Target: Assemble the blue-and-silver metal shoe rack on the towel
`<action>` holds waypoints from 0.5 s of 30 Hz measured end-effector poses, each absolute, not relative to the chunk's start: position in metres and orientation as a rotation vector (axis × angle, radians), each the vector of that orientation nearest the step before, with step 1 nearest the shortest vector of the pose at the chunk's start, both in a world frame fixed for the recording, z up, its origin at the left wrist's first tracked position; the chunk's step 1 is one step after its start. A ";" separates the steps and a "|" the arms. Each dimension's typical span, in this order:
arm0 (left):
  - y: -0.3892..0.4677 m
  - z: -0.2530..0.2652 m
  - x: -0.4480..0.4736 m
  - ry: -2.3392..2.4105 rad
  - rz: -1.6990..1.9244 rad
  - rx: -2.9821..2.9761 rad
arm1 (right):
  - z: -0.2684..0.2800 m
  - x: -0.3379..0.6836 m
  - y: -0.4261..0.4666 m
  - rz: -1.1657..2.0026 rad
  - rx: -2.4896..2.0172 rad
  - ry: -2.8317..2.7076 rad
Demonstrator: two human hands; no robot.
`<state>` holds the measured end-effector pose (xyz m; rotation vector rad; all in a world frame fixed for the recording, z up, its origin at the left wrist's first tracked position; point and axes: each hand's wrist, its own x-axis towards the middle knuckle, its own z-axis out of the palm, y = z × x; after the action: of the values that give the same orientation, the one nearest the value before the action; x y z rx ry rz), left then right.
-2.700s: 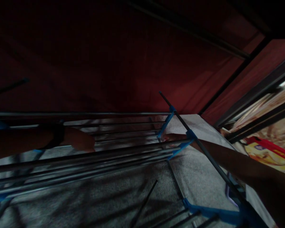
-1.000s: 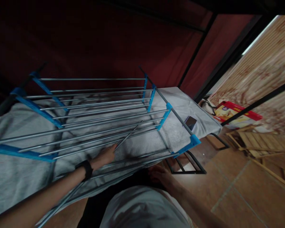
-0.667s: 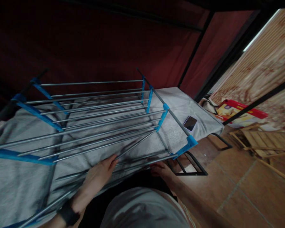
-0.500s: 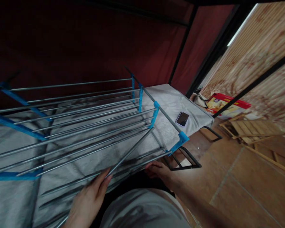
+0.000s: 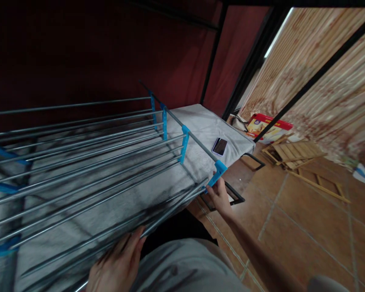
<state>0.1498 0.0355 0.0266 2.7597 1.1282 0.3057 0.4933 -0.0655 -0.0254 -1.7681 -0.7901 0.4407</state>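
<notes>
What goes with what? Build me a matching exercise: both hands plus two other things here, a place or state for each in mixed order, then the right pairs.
Things:
1. Left hand
2. Right hand
3. Phone
4. Slatted wooden frame

Places and states:
A. Lying on the grey cloth
B. Touching a blue bracket
C. On the tiled floor
D. Holding a metal rod

Pairs: 1-D, 2-B, 3-A, 4-C
</notes>
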 end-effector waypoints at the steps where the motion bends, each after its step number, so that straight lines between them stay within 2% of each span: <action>1: 0.036 0.024 0.149 1.170 0.295 2.762 | -0.025 0.495 -0.062 0.453 -1.794 -0.809; 7: 0.047 0.013 0.140 1.352 0.119 2.699 | -0.022 0.505 -0.046 0.445 -1.828 -0.828; 15: 0.071 0.007 0.159 1.399 0.061 2.699 | -0.018 0.516 -0.010 0.401 -1.780 -0.839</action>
<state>0.1587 0.0711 0.0074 2.6994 1.3993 0.0613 0.5157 -0.0100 -0.0183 -1.7796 -0.8387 0.4011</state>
